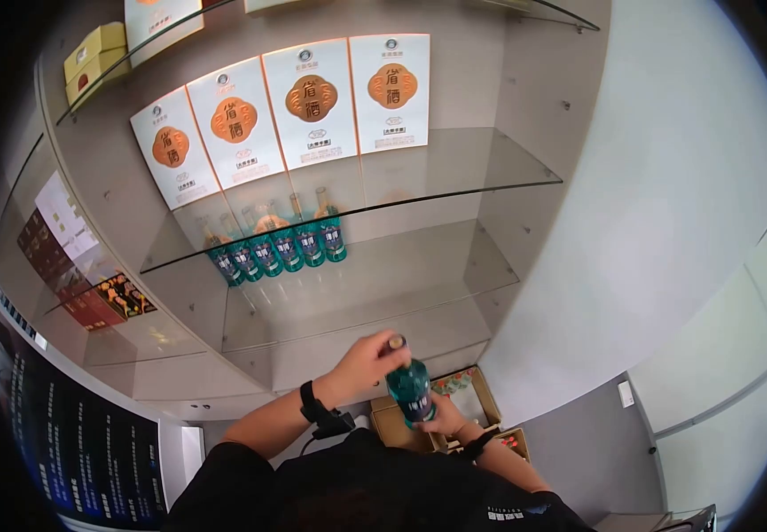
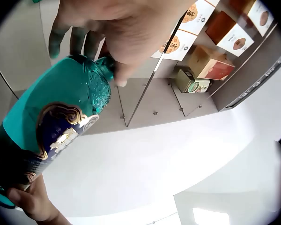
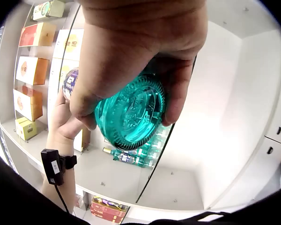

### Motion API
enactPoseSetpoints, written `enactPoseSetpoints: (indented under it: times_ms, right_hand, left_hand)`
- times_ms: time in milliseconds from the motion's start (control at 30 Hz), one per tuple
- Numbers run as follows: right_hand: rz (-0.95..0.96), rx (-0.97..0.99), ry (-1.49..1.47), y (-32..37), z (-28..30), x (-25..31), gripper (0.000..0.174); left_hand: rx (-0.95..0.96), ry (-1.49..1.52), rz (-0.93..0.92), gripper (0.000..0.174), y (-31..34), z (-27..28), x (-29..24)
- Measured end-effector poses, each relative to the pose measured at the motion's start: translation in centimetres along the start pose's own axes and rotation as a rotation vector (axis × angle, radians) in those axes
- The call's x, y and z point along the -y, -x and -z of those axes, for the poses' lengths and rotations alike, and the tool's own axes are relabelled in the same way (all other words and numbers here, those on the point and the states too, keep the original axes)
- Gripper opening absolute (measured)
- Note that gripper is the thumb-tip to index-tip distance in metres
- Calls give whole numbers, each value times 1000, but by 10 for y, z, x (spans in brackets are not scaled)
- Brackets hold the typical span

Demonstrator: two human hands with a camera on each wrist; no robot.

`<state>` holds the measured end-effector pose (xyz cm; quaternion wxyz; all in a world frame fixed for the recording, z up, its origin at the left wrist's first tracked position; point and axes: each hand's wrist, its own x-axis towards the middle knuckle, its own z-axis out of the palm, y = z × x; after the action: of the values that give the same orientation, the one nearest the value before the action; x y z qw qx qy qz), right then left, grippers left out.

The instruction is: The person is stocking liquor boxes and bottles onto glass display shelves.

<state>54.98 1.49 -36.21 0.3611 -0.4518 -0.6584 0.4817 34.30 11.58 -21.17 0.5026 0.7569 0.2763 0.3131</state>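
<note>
A teal glass bottle with a dark blue label (image 1: 408, 388) is held tilted in front of the body. The left hand (image 1: 367, 362) grips it at the neck, thumb near the top. Around the lower part curl the fingers of the right hand (image 1: 444, 417). In the left wrist view the bottle (image 2: 51, 122) slants between the left hand (image 2: 126, 28) above and the right hand (image 2: 35, 199) at its base. The right wrist view shows the bottle's round base (image 3: 133, 112) in the right hand (image 3: 140, 51), with the left hand (image 3: 63, 119) beyond.
Similar teal bottles (image 1: 290, 248) stand in a row on the lower shelf. White boxes with orange emblems (image 1: 313, 97) line the glass shelf (image 1: 454, 168) above. Open cardboard boxes (image 1: 488, 399) lie on the floor below. A white wall (image 1: 632, 177) rises at the right.
</note>
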Motion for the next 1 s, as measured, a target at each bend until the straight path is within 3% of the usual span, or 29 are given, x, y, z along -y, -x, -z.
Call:
enactPoseSetpoints:
  times_ms: [33, 67, 167, 200, 267, 500, 633, 700, 767, 833, 1000]
  right_hand:
    - [-10, 32, -37, -11, 3, 4, 62]
    - [-27, 63, -27, -17, 4, 5, 63]
    - [62, 59, -92, -32, 2, 13, 63]
    - [-32, 93, -33, -39, 8, 18, 63]
    - [-39, 70, -20, -59, 15, 26, 62]
    - [-80, -64, 84, -102, 15, 30, 60]
    - [-98, -150, 99, -131, 6, 11, 67]
    - [-70, -222, 224, -142, 7, 8, 75]
    - [-20, -293, 23, -152, 9, -10, 72]
    - [-39, -326, 59, -148, 22, -26, 71]
    - [-94, -450, -119, -117, 30, -51, 51]
  left_hand:
    - [-89, 283, -54, 16, -2, 5, 3]
    - [-74, 375, 102, 22, 0, 12, 4]
    - [-226, 433, 184, 28, -7, 20, 22]
    - [-226, 448, 197, 28, -13, 28, 32]
    - [-195, -118, 150, 34, -33, 53, 49]
    - [-90, 230, 75, 43, -72, 80, 58]
    - [-23, 345, 49, 42, -88, 95, 61]
    - [-8, 325, 32, 38, -97, 102, 64]
    - [-3, 235, -52, 34, -110, 108, 71]
    - [-37, 190, -60, 31, -123, 115, 76]
    - [-121, -39, -109, 32, -164, 155, 88]
